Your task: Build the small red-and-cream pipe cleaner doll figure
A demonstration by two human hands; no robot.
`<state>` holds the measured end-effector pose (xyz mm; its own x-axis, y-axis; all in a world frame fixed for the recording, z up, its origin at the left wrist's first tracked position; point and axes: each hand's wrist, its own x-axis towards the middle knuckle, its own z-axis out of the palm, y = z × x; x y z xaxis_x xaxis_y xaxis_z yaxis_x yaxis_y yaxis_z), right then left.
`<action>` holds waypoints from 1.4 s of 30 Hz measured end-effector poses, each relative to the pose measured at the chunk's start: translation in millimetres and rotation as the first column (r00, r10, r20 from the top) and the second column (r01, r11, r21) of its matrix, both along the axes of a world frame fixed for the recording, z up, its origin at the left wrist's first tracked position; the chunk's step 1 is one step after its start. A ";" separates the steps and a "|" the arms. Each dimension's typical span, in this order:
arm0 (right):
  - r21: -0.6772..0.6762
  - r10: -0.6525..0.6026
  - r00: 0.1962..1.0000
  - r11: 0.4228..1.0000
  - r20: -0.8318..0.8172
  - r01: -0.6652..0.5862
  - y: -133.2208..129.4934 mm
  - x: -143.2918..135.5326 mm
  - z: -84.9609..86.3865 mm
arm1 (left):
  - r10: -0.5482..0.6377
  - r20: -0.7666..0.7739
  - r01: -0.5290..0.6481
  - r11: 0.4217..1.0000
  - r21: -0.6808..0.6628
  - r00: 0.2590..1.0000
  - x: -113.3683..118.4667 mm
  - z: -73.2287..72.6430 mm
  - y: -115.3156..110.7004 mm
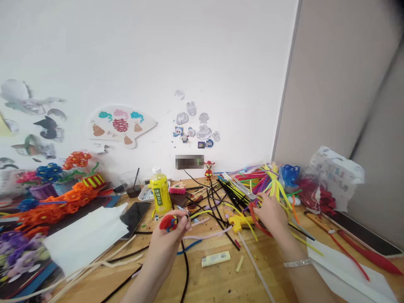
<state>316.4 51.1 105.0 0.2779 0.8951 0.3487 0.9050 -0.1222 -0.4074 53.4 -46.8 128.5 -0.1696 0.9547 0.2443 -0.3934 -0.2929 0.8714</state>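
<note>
My left hand (168, 242) is closed in a pinch on a small red, blue and yellow fuzzy figure (168, 223), partly covered by the fingers. My right hand (274, 214) has its fingers round the red handles of a pair of scissors (242, 190). The blades point away to the upper left, over a heap of pipe cleaners (252, 176). Just below and left of that hand lies a yellow glue gun (236, 223) with a pale cord running toward me. A pale yellow lighter-like tube (216, 259) lies between my forearms.
A yellow drink bottle (160, 191) stands beyond my left hand, near a phone (135, 216) and white paper (88, 237). Orange fuzzy flowers (67, 202) crowd the left. A small red-hatted figure (208, 169) stands by the wall. Plastic bags (334, 176) and a red strip (369, 252) lie right.
</note>
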 end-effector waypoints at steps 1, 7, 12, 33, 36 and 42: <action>-0.019 -0.078 0.997 0.997 0.019 0.079 5.2 12.4 -4.1 | -0.024 0.014 0.024 1.000 -0.006 1.000 0.8 -0.6 0.4; -0.010 -0.217 0.974 0.976 -0.067 0.217 14.9 59.8 -24.9 | -0.116 0.098 0.122 0.991 -0.058 0.988 5.5 -1.8 1.7; 0.162 -0.022 0.991 0.986 -0.133 0.044 9.6 36.7 -12.4 | -0.099 0.130 0.117 0.983 -0.142 0.987 9.1 -2.3 0.1; 0.586 0.898 0.283 0.436 -0.338 -0.683 -58.2 -99.1 -5.5 | -0.184 -0.306 0.104 0.960 -0.260 0.934 17.6 -16.2 1.7; 0.601 0.907 0.332 0.420 -0.258 -0.681 -59.9 -98.9 -4.7 | -0.215 -0.271 0.136 0.950 -0.281 0.938 18.5 -16.2 0.5; 0.604 0.924 0.359 0.361 -0.130 -0.711 -58.8 -96.9 -7.1 | -0.288 -0.174 0.223 0.922 -0.318 0.942 19.1 -11.1 -4.1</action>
